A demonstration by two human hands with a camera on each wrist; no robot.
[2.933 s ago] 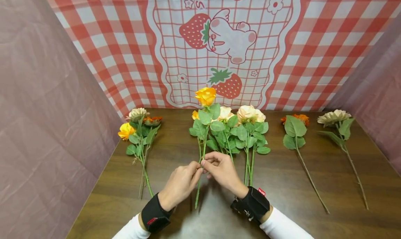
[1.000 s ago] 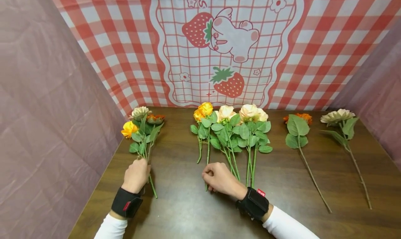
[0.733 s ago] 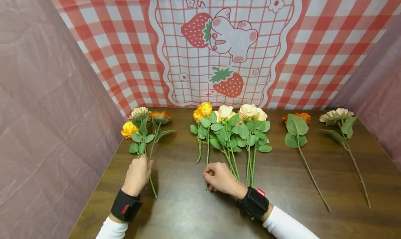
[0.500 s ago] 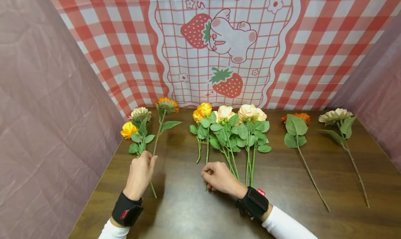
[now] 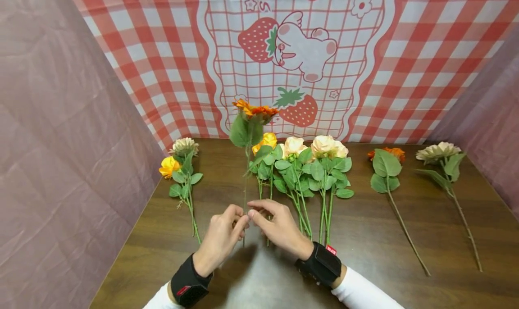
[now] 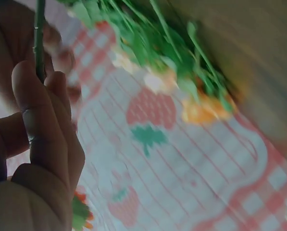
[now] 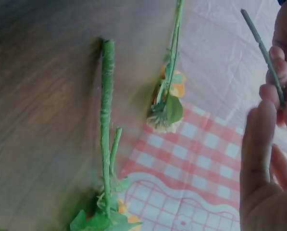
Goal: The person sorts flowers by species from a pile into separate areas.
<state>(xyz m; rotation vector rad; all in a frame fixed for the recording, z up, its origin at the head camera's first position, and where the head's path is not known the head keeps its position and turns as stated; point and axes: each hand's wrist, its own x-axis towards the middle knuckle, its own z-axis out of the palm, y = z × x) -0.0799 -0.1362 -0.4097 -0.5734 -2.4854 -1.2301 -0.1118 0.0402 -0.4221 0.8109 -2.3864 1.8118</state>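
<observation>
My left hand pinches the stem of an orange daisy-like flower and holds it upright above the table. Its bloom is tilted and overlaps the hanging cloth in the head view. The stem runs between the left fingertips in the right wrist view. Close on the other side is my right hand, its index finger stretched out and its fingertips right at the stem. Green leaves hang below the bloom. Yellow-orange roses lie just behind the hands.
Peach roses lie at the middle back of the wooden table. To the left lie a yellow rose and a cream flower. Another orange flower and cream flower lie apart on the right. A strawberry-print cloth hangs behind.
My left hand first brings a yellow rose to the middle, then takes the orange flower from the left bunch, lifts it and carries it right to the right hand.
</observation>
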